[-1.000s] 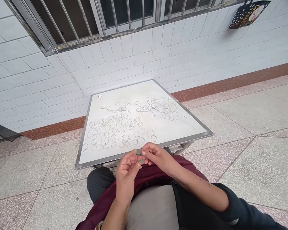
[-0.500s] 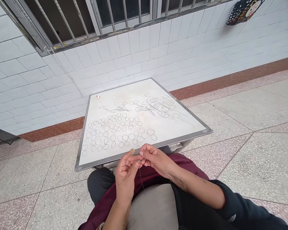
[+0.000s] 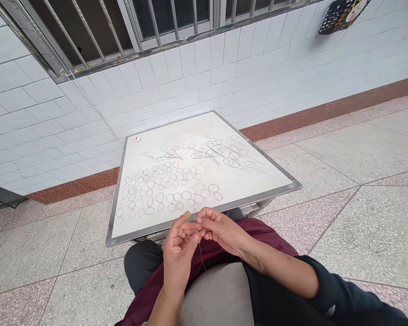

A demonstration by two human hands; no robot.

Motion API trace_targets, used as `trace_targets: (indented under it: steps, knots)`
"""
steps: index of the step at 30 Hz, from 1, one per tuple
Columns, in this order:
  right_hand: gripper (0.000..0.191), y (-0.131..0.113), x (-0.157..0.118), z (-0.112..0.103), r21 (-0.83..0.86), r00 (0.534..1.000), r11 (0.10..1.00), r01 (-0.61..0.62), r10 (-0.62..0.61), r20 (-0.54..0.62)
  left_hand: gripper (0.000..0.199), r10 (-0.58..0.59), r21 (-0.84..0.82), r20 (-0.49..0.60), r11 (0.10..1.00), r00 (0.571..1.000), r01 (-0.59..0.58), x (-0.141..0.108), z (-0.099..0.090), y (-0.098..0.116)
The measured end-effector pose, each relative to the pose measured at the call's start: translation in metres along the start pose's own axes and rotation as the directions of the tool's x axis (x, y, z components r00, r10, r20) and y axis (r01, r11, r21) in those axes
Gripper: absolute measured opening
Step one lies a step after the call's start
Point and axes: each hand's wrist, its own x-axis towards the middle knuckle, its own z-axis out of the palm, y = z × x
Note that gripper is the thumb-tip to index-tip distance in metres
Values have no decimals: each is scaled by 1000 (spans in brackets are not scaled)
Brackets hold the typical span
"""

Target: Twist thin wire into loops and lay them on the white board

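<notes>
Between my two hands runs a thin dark wire point(image 3: 204, 264), its loose end hanging down over my lap. My left hand point(image 3: 179, 240) pinches it between thumb and fingertips; one raised finger has a tan wrap on its tip. Close against it from the right, my right hand point(image 3: 219, 228) also pinches the wire, with thumb and index finger together. A short piece of the wire sticks up above the fingers. Both hands are in front of the table's near edge. Details of the wire at the fingertips are too small to make out.
On the white table point(image 3: 177, 129) with a metal rim lie several figure-eight wire loops point(image 3: 175, 200) in rows. Behind them is a tangled heap of looped wires with long tails point(image 3: 221, 151). A small red-and-white object point(image 3: 138, 139) sits at the far left corner. A tiled wall stands behind.
The hands stay together on the wire with only slight finger movement. The wire's hanging end has swung a little lower and to the right. The view has shifted slightly.
</notes>
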Motion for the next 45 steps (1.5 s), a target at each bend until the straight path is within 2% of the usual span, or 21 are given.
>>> trace_targets:
  steps: [7, 15, 17, 19, 20, 21, 23, 25, 27, 29, 34, 38, 41, 45]
  knots:
    - [32, 3, 1, -3, -1, 1000, 1000, -19, 19, 15, 35, 16, 59, -23, 998, 1000, -15, 2, -5, -2]
    - [31, 5, 3, -3, -9, 996, 997, -82, 82, 37, 37, 12, 43, -18, 999, 1000, -11, 4, -2, 4]
    - [31, 8, 3, -4, -92, 998, 996, -22, 28, 59, 35, 0, -39, -50, 999, 999, -2, 4, 0, 3]
    - [28, 14, 4, -6, -253, 989, 957, 142, -126, 76, 37, -23, -147, -102, 989, 994, 8, 5, -1, 1]
    - [26, 17, 4, -8, -361, 965, 895, 262, -243, 98, 39, -36, -195, -134, 981, 990, 9, 6, -2, -1]
    - [23, 20, 4, -10, -470, 919, 792, 389, -366, 143, 40, -43, -233, -164, 972, 986, 4, 7, -3, -2]
    - [21, 26, 4, -14, -624, 770, 493, 607, -558, 308, 44, -44, -278, -206, 960, 978, -15, 10, -6, -4]
    - [20, 29, 5, -15, -652, 607, 205, 730, -632, 482, 46, -32, -300, -221, 953, 975, -37, 12, -7, -5]
    - [21, 29, 5, -15, -623, 496, 42, 781, -648, 578, 47, -28, -316, -225, 948, 974, -45, 14, -8, -6]
    - [23, 28, 5, -12, -590, 432, -24, 807, -657, 618, 47, -34, -333, -221, 942, 975, -43, 14, -7, -6]
    - [28, 24, 7, -6, -545, 347, -90, 833, -683, 643, 54, 47, -298, -251, 946, 967, -123, 10, -3, -3]
    - [35, 21, 6, -6, -501, 327, -80, 862, -667, 669, 53, 167, -104, -304, 973, 938, -207, 3, -1, 0]
    - [29, 20, 0, -6, -459, 364, 34, 888, -663, 655, 49, 234, 77, -317, 972, 919, -221, -1, -1, 4]
    - [24, 18, -10, -1, -389, 486, 308, 868, -689, 538, 50, 322, 263, -315, 934, 893, -244, -6, -3, 8]
